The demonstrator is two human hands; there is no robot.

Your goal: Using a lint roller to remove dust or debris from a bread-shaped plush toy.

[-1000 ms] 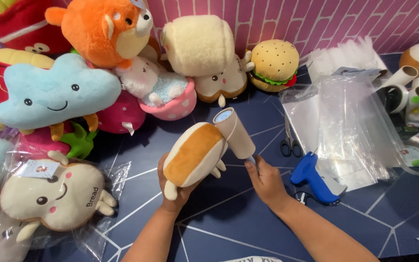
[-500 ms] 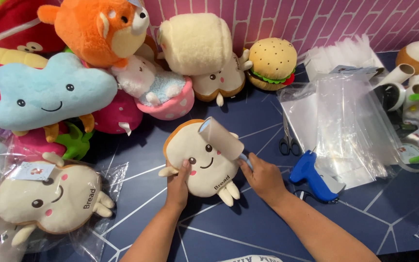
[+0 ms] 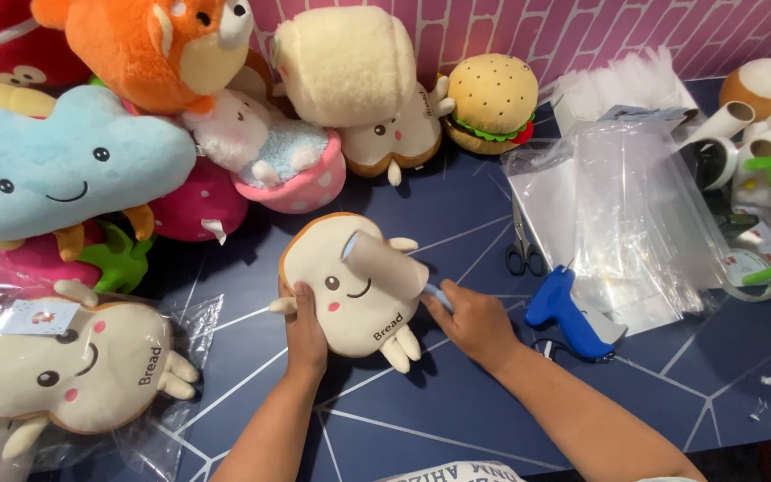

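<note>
**Lint roller on bread plush, mid-table**

Bread-slice plush toy (image 3: 354, 287) lies face up on the dark blue table (image 3: 457, 393), roughly centre. Left hand (image 3: 305, 332) presses on its lower-left edge, fingers together and flat on the fabric, thumb along the side. Right hand (image 3: 475, 323) is curled round the light blue handle of a lint roller (image 3: 384, 263); the roller head rests across the plush's upper right face.

Edges and room:
- Left: bagged bread plush (image 3: 73, 366) in clear wrap, near but apart from the left forearm.
- Behind: pile of plush toys, pink cup plush (image 3: 292, 174) closest, narrow strip of bare table between it and the handled toy.
- Right: scissors (image 3: 521, 250) just beyond the roller hand, blue tagging gun (image 3: 568, 312) close by the right wrist, clear plastic bags (image 3: 626, 214) stacked past those.
- Front: open table between the forearms and toward the near edge; that's the widest free area.
</note>
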